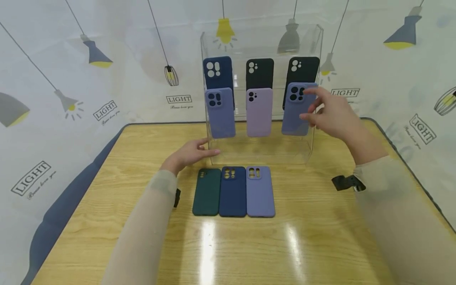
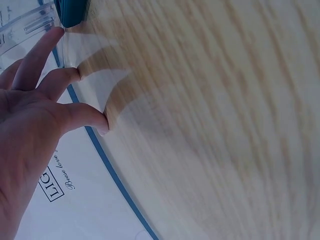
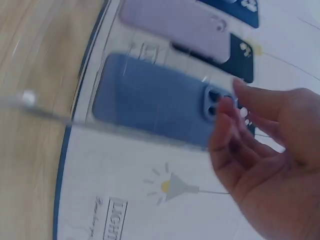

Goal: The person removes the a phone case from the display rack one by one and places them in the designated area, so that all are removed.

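My right hand [image 1: 331,113] is at the right side of a clear stepped display stand [image 1: 260,152]. Its loosely bent fingers are at the upper part of a periwinkle phone case [image 1: 293,118], near the camera cutouts. In the right wrist view the fingertips [image 3: 225,107] overlap that phone case's camera end; no firm hold shows. At the stand's lower left corner is my left hand [image 1: 190,152], its fingers spread. Thumb and fingertips rest on the tabletop beside the clear plastic in the left wrist view.
A lilac case [image 1: 259,118] and another periwinkle case [image 1: 221,118] share the front tier. Behind stand a navy case [image 1: 219,75] and two dark cases [image 1: 260,75]. Green [image 1: 206,194], navy [image 1: 233,194] and lavender [image 1: 261,196] cases lie side by side on the wooden table [image 1: 313,237].
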Demonstrator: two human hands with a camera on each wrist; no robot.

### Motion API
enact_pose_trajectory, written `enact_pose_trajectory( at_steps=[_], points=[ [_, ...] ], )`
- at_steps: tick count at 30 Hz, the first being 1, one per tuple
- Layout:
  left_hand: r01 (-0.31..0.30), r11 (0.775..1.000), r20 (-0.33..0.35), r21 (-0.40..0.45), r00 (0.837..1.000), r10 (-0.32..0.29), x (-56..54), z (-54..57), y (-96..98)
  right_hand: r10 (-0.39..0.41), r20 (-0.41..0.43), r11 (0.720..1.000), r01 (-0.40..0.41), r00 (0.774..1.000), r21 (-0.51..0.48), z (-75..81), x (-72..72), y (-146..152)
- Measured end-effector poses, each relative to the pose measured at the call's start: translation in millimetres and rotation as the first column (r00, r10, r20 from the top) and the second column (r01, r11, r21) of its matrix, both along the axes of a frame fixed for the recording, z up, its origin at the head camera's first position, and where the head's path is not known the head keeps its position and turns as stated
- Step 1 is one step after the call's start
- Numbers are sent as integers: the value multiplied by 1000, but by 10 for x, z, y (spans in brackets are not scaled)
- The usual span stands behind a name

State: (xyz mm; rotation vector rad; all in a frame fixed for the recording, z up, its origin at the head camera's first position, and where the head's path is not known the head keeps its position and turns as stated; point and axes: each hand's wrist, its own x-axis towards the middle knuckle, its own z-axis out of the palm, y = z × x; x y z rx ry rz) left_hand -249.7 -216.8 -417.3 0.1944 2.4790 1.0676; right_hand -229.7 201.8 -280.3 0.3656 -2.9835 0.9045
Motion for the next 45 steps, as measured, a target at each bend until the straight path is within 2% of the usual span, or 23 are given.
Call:
enact_pose_trajectory(
  at_steps=[4, 8, 11, 19, 25, 31, 35, 40, 45],
  points=[
    [16, 1000, -4, -5, 1000, -16, -13, -6, 1, -39, -69, 998, 43, 997, 54, 66, -122, 132],
    [26, 1000, -4, -12, 1000, -26, -17, -6, 1, -17, -76, 990, 27, 997, 139, 53, -195, 200],
    [25, 1000, 3, -16, 1000, -25, -11, -3, -1, -4, -84, 986, 18, 996, 167, 21, -221, 218],
    [18, 1000, 19, -8, 1000, -18, 2, -12, -20, 18, -159, 998, -8, 987, 67, -109, -258, 132],
    [17, 1000, 11, -13, 1000, -16, -2, -12, -11, 23, -168, 995, -7, 985, 95, -250, -245, 112],
    [21, 1000, 13, -20, 1000, -21, -5, 6, -11, 47, -263, 992, -13, 964, 128, -367, -223, 183],
    [16, 1000, 16, -10, 1000, -16, -2, 9, -12, 72, -307, 995, -45, 949, 94, -424, -212, 236],
    [5, 1000, 22, 6, 1000, -5, 15, 20, -18, 94, -311, 995, -86, 946, 41, -432, -220, 272],
    [8, 1000, 27, 5, 1000, -8, 7, -4, -9, 80, -332, 996, -92, 940, -21, -469, -228, 306]
  ],
)
